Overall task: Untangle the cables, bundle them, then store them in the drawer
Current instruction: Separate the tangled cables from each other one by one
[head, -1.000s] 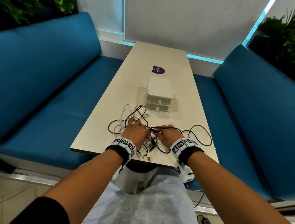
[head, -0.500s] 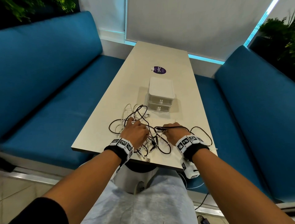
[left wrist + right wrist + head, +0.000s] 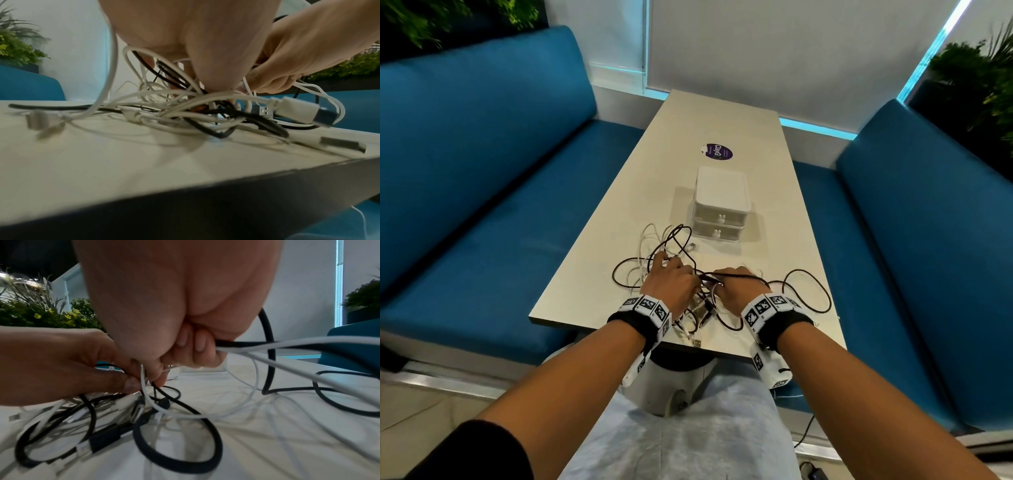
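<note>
Black cable [image 3: 804, 286] – right hand [image 3: 736, 286] back beside left hand [image 3: 671, 279].

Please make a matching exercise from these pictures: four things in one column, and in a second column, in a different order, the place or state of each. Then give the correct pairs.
Things:
1. drawer box
2. purple sticker
3. cables
4. right hand

Places or states:
A. tangled in a heap at the near end of the table
B. flat on the table, beyond the box
C. grips a black and a white cable
D. stands mid-table, both drawers closed

Pairs: 1-D, 2-B, 3-A, 4-C
</note>
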Motion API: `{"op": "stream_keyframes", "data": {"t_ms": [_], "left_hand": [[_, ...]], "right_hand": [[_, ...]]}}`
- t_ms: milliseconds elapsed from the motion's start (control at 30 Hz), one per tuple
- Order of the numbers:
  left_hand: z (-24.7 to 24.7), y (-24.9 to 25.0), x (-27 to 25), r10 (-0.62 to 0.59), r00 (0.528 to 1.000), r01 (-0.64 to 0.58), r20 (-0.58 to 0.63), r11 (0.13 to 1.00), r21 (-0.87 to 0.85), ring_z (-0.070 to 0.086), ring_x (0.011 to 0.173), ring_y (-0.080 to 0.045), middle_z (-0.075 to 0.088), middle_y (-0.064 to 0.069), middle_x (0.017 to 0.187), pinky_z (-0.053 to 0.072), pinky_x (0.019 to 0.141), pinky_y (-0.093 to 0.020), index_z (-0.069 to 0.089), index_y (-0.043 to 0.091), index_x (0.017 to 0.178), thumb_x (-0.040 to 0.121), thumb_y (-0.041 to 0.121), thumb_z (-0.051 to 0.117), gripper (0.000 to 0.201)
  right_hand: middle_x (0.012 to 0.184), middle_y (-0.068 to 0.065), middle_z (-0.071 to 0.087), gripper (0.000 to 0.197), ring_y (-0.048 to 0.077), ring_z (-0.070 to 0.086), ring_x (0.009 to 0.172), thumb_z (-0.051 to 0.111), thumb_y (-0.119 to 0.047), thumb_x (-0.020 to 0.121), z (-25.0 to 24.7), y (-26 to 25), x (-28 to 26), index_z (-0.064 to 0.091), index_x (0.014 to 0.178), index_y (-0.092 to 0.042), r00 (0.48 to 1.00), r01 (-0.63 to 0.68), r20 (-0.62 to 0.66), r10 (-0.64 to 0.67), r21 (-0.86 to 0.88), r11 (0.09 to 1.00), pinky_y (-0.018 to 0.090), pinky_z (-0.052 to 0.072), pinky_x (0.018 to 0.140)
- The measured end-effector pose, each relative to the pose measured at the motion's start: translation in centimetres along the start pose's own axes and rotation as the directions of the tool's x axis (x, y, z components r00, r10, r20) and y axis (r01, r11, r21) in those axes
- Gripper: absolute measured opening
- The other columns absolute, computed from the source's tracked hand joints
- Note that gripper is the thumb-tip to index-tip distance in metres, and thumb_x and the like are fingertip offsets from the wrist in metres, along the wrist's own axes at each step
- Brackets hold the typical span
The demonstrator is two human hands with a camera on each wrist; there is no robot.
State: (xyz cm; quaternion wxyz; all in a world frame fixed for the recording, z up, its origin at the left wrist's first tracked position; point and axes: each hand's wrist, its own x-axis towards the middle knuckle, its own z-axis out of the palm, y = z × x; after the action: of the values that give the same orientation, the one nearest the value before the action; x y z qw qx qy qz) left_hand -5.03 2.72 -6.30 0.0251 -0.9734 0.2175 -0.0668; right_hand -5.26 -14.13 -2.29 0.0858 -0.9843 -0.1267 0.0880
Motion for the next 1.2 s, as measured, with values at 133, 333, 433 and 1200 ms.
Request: {"op": "stream_keyframes", "data": {"t_ms": [133,333,433,1200], "left_hand": [[0.2,-0.5,-0.1,0.002,1.0,-0.003,-0.028,0.999,-0.045,0.049,0.114,-0.019,0.064,0.013,0.107,0.021,0.106,-0.051,0.066,0.035,0.108,0.099,0.041,0.044,0.025],[0.5,-1.2,-0.3,-0.038,0.999,0.036,-0.035,0.998,-0.06,0.048,0.117,-0.018,0.062,0.015,0.115,0.024,0.105,-0.05,0.068,0.035,0.105,0.096,0.04,0.048,0.023],[0.9,-2.4,-0.5,-0.082,0.996,0.079,-0.039,0.994,-0.076,0.048,0.119,-0.019,0.06,0.013,0.12,0.023,0.105,-0.049,0.068,0.032,0.105,0.094,0.038,0.052,0.02],[-1.7,0.5,0.3,0.1,0.991,-0.118,-0.092,0.971,-0.207,0.047,0.12,-0.021,0.059,0.005,0.125,0.029,0.104,-0.043,0.061,0.025,0.123,0.088,0.027,0.054,0.036]], "right_hand": [[0.102,0.009,0.066,0.023,0.031,0.061,0.093,0.047,-0.032,0.097,-0.1,0.3,0.3,0.064,0.107,-0.018,1.0,0.011,0.002,-0.011,-0.063,0.998,0.038,0.053,0.077],[0.103,0.009,0.064,0.02,0.031,0.061,0.095,0.048,-0.023,0.096,-1.5,1.9,0.6,0.064,0.105,-0.015,0.989,-0.127,0.067,0.131,-0.058,0.99,0.033,0.047,0.073],[0.104,0.013,0.066,0.02,0.034,0.064,0.094,0.046,-0.017,0.095,-2.9,4.9,-0.1,0.064,0.099,-0.01,0.953,-0.298,0.033,0.3,-0.069,0.952,0.033,0.049,0.072],[0.057,-0.001,0.051,0.027,0.018,0.044,0.049,0.062,-0.036,0.089,-7.1,7.2,-2.0,0.057,0.073,-0.015,0.876,-0.353,0.367,0.315,0.041,0.935,0.025,0.036,0.052]]}}
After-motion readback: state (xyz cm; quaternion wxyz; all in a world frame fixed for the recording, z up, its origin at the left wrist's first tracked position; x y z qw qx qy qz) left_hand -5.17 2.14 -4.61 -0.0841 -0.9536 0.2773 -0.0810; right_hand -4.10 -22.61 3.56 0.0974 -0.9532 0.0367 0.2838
